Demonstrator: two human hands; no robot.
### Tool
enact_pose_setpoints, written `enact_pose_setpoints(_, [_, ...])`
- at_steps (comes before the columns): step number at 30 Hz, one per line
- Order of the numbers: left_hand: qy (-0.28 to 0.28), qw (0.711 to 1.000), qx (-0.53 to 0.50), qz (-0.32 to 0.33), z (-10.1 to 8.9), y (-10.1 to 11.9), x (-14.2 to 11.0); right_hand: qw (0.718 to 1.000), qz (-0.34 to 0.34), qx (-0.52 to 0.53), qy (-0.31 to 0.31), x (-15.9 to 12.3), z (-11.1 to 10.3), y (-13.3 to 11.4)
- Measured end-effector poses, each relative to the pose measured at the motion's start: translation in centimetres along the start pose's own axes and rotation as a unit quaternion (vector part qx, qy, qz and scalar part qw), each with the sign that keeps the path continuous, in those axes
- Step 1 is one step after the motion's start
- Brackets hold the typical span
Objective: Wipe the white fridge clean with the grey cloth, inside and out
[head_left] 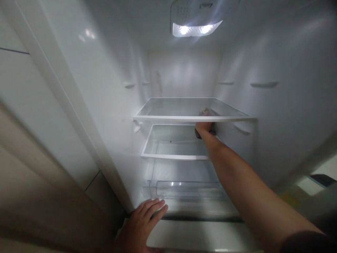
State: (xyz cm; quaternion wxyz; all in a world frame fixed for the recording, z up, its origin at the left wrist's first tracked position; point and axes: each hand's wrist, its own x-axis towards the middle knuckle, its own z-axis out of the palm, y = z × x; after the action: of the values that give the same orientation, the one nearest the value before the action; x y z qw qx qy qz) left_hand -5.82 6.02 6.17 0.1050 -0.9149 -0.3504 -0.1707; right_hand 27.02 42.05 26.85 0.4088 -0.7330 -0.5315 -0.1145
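I look into an open white fridge with nothing on its shelves. My right hand [204, 127] reaches deep inside, under the upper glass shelf [168, 118], partly seen through the glass. Its fingers are closed on something dark and small that I cannot name. My left hand [143, 221] lies flat with fingers apart on the fridge's lower front ledge, holding nothing. A second glass shelf [171, 156] sits below the right hand.
A clear plastic drawer [184, 189] sits at the bottom. The interior lamp [196, 28] shines at the top. The fridge's left wall [105, 98] and a pale cabinet panel [31, 116] stand to the left. A dark object [322, 180] lies on the floor at right.
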Motion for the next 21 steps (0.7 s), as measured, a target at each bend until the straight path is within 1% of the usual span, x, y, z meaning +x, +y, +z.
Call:
enact_pose_setpoints(1, [-0.002, 1.0, 0.001, 0.004, 0.1, -0.1, 0.0, 1.0, -0.003, 0.005, 0.012, 0.2, 0.8, -0.9])
enact_pose_setpoints(3, [-0.002, 1.0, 0.011, 0.011, 0.5, -0.3, 0.0, 0.999, -0.032, 0.015, 0.02, 0.2, 2.4, -3.2])
enact_pose_setpoints(5, [-0.001, 1.0, 0.018, 0.013, 0.7, -0.4, 0.0, 0.996, -0.088, 0.023, 0.007, -0.2, 3.8, -5.5])
enact_pose_setpoints(7, [-0.007, 1.0, 0.008, 0.006, 0.8, -0.4, -0.1, 0.985, -0.166, 0.03, -0.025, -0.9, 4.9, -7.5])
enact_pose_setpoints(9, [-0.029, 0.999, -0.018, -0.006, 0.7, -0.4, -0.2, 0.963, -0.258, 0.036, -0.077, -1.6, 5.3, -8.8])
enact_pose_setpoints(11, [-0.055, 0.997, -0.044, -0.019, 0.5, -0.3, -0.4, 0.929, -0.341, 0.035, -0.141, -2.3, 5.1, -9.5])
enact_pose_setpoints(13, [-0.07, 0.995, -0.059, -0.028, 0.3, -0.3, -0.6, 0.9, -0.389, 0.027, -0.194, -3.1, 4.3, -9.7])
enact_pose_setpoints(15, [-0.072, 0.995, -0.064, -0.031, 0.1, -0.2, -0.6, 0.889, -0.398, 0.013, -0.226, -3.8, 3.2, -9.5])
enact_pose_setpoints(17, [-0.064, 0.996, -0.06, -0.031, -0.1, -0.1, -0.6, 0.892, -0.38, -0.005, -0.245, -4.4, 2.1, -9.0])
enact_pose_setpoints(19, [-0.043, 0.998, -0.05, -0.024, -0.2, -0.1, -0.4, 0.903, -0.344, -0.025, -0.256, -4.8, 0.9, -8.1])
enact_pose_setpoints(21, [-0.017, 0.999, -0.031, -0.013, -0.3, 0.0, -0.2, 0.919, -0.299, -0.041, -0.253, -4.7, -0.1, -6.5])
